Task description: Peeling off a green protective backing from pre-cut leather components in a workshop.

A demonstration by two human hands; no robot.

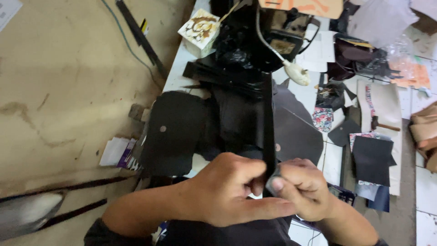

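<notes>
A long narrow black strap (268, 118) runs from the dark machine (255, 36) at the top down to my hands. My left hand (227, 189) is closed around its near end, fingers curled over the strip. My right hand (302, 187) pinches the same end from the right, thumb pressed against it. Both hands touch each other at the strap. Black leather pieces (177, 132) lie flat on the white table (175, 75) just beyond my hands.
A small patterned box (199, 28) stands at the table's back left. A cream handle (297, 73) hangs off the machine. Dark cut pieces (371, 155), a hammer (384, 125) and floral scraps (323, 117) lie right. Brown floor (68, 91) with black strips is left.
</notes>
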